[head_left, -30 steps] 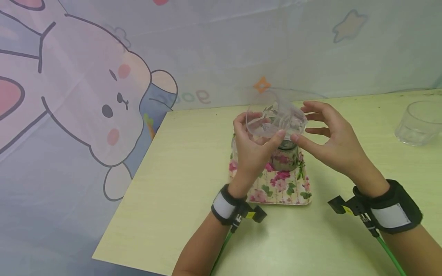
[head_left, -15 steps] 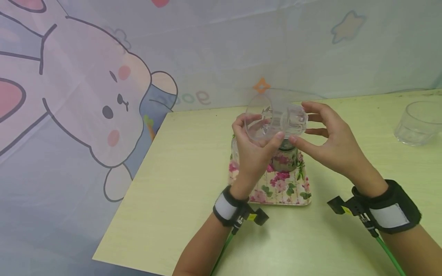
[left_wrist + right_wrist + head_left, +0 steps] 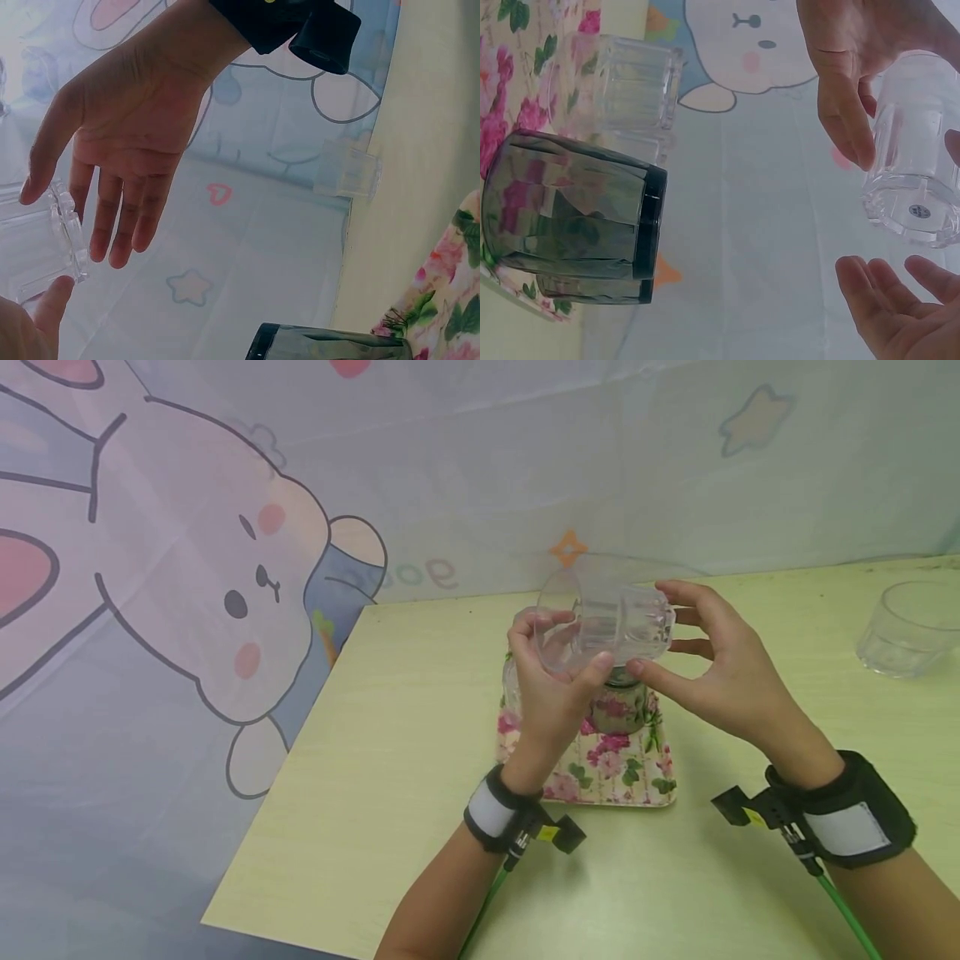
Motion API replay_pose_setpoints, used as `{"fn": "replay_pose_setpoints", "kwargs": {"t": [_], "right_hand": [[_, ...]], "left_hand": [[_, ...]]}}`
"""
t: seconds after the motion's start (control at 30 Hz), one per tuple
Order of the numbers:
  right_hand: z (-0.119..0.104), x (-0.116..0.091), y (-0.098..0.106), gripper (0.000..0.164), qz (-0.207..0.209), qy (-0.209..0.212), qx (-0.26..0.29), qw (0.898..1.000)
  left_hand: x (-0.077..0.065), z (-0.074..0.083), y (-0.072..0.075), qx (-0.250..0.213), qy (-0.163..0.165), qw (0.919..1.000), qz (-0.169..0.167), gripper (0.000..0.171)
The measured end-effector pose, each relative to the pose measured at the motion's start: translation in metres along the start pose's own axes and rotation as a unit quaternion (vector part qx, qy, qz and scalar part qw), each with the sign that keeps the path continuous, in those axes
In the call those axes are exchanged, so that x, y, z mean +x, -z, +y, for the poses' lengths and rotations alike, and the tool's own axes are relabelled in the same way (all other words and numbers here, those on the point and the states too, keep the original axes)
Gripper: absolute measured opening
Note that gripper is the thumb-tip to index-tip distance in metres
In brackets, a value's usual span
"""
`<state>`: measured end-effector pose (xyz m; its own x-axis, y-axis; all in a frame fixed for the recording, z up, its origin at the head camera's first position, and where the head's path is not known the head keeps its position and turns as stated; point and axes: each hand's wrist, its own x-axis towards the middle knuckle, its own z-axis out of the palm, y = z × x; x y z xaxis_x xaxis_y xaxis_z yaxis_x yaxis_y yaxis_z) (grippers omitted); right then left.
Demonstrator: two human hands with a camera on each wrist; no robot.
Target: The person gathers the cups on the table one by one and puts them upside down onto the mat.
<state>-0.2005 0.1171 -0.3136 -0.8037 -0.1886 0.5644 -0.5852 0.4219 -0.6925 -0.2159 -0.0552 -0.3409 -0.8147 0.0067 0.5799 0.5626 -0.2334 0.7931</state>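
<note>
Tumbler [image 3: 633, 620] likely slick, fragile; left hand [image 3: 553, 693] grips wall, best hold; right hand [image 3: 729, 670], three o'clock, fingers apart, contact unclear.

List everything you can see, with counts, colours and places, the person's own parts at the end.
Table: one, pale yellow, across the head view
Backdrop: one, pale blue-grey with cartoon prints, behind the table
Tray: one, cream with pink and green florals, on the table
Smoky glasses: two visible, grey-green, on the tray
Clear tray glasses: at least two, colourless, on the tray
Lone glass: one, colourless, table's right side
Raised glass: one, colourless, sideways above the tray
Wristbands: two, black and white, on the wrists
Cables: two, green, below the wristbands
Left hand: one, bare, holding the raised glass
Right hand: one, bare, at its base
</note>
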Motion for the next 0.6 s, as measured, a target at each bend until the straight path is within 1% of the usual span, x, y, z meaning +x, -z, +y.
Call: {"fn": "replay_pose_setpoints", "kwargs": {"t": [0.17,0.3,0.4,0.53,0.6], "right_hand": [[0.0005,0.0001,0.0011,0.079,-0.012,-0.014,0.027,0.999],[0.0005,0.0,0.0022,0.081,-0.029,-0.024,0.047,0.998],[0.0002,0.0001,0.0031,0.082,-0.039,-0.023,0.057,0.997],[-0.0014,0.0,0.0037,0.083,-0.043,-0.016,0.061,0.997],[-0.0025,-0.0002,0.0036,0.082,-0.043,-0.011,0.063,0.997]], "left_hand": [[0.0002,-0.0014,0.0008,-0.02,-0.004,0.9997,-0.011,0.075],[0.0013,-0.0034,0.0008,-0.056,-0.009,0.9981,-0.026,0.074],[0.0016,-0.0043,0.0007,-0.085,-0.011,0.9956,-0.038,0.075],[0.0012,-0.004,0.0007,-0.096,-0.003,0.9943,-0.046,0.08],[0.001,-0.0036,0.0005,-0.096,0.006,0.9943,-0.046,0.081]]}}
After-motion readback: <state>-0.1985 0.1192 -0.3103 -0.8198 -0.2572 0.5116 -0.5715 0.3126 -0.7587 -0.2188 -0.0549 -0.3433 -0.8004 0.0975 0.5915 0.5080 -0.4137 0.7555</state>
